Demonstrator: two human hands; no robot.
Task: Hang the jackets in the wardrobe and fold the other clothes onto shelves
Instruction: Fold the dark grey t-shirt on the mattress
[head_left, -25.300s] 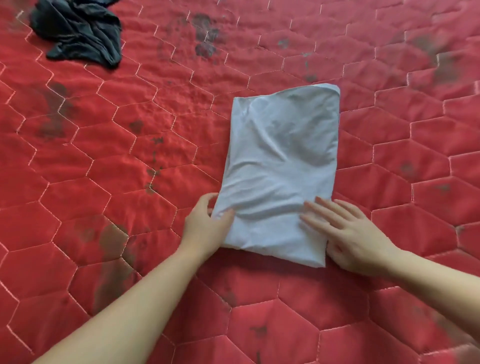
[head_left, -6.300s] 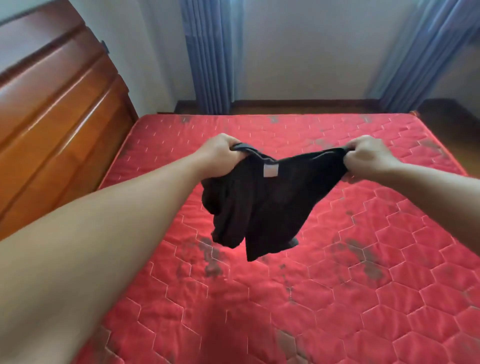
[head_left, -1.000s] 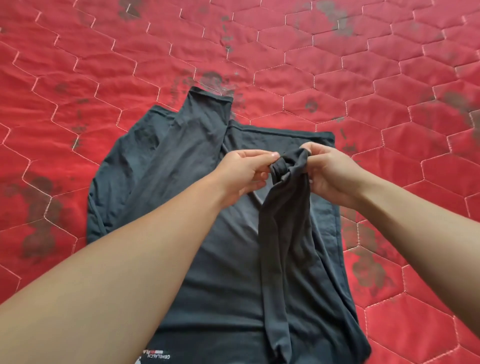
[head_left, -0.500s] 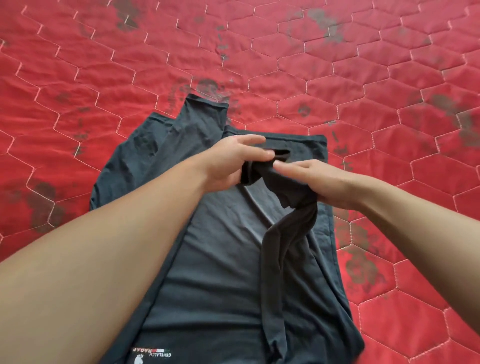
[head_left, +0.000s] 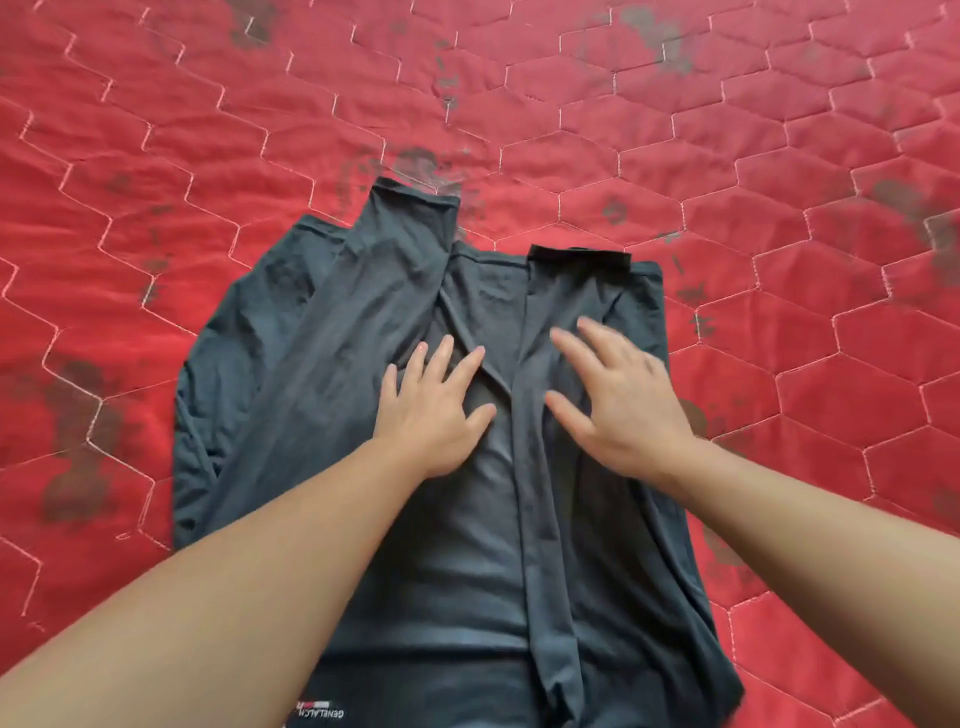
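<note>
**Soft dark shirt spread on the mattress, both hands flat on it**

While both palms rest on it, the dark grey long-sleeved shirt (head_left: 457, 519) lies spread on the red quilted mattress (head_left: 779, 156), its hem end toward the person and both sleeves folded in over the body. The left hand (head_left: 434, 410) lies flat on the left sleeve (head_left: 374, 291); the right hand (head_left: 618, 400) lies flat on the right sleeve (head_left: 550, 467). The fingers (head_left: 444, 358) of each hand are straight and spread apart, clamped on nothing.

Judging by the creases and the way the sleeves drape, the fabric is thin, light and limp, with no stiffness to hold a fold by itself. It will likely slide over itself and bunch, so each fold wants pressing flat. Good places to take hold appear to be the two corners of the far edge near the black cuff (head_left: 579, 257), or the near hem beside the small printed logo (head_left: 319, 714).

Nothing else lies on the mattress in view; only dark stains (head_left: 415, 161) mark the quilting, and nothing blocks the fold. The wardrobe and shelves are out of view.
</note>
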